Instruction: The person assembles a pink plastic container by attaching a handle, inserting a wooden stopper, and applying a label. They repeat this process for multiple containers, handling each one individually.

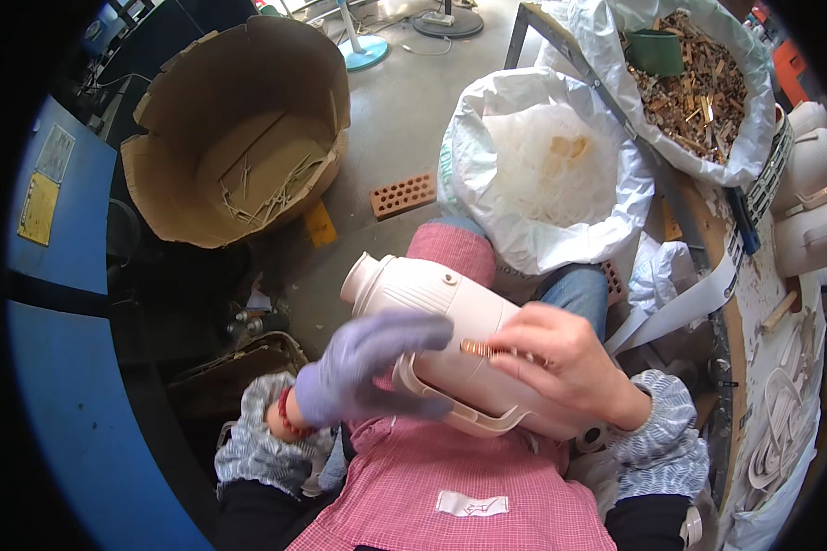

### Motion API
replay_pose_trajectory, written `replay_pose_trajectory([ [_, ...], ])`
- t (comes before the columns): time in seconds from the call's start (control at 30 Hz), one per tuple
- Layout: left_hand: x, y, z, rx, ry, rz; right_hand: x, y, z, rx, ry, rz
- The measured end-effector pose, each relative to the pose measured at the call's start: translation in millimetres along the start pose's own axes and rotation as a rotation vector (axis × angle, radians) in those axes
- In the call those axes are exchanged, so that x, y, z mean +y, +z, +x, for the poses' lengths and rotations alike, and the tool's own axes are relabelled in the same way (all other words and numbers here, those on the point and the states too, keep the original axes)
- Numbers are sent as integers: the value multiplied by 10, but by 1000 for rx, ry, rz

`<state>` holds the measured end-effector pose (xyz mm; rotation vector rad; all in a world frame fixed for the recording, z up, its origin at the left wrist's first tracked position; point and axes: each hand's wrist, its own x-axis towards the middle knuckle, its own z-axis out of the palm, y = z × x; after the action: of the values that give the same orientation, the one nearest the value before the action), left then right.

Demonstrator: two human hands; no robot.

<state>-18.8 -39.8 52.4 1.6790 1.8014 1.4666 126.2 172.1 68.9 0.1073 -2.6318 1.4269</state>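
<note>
Across my lap lies a pale pink plastic jug body [473, 303], tilted, with its round neck toward the upper left and its looped handle [473, 418] facing me. My left hand [372, 363], in a purple glove, is held over the neck end beside the handle. Its fingers and thumb are apart, curved but not closed round anything; whether they touch the jug I cannot tell. Bare, my right hand [560, 354] pinches a thin gold-coloured piece [478, 348] against or just above the jug's side. Most of that piece is hidden by the fingers, so its kind does not show.
A large cardboard drum [239, 101] with thin pale strips inside stands at upper left. Ahead is a white sack [547, 165] of translucent scraps; another sack [689, 92] holds brown chips. Bricks [402, 195] lie between. At right, a workbench [753, 367] carries more pale jugs [813, 184] and handles [781, 404].
</note>
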Motion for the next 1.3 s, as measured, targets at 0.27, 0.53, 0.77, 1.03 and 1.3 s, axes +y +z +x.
replay_pose_trajectory([
  [0.27, -232, 151, -545, -102, 78, 85, -49, 423, -102, -231, 113, 132],
  [0.53, -306, 98, -524, -133, 134, 84, -73, 409, -131, -268, 94, 68],
  [0.77, -159, -22, -245, -342, 229, 339, 59, 373, -117, -270, 4, 45],
  [1.03, -59, 51, 415, -415, 271, 528, 862, -2172, 1465, 502, 3, -1146],
  [1.3, -340, 229, 765, -390, 220, 308, 1171, -3418, 1577, 186, 350, -871],
])
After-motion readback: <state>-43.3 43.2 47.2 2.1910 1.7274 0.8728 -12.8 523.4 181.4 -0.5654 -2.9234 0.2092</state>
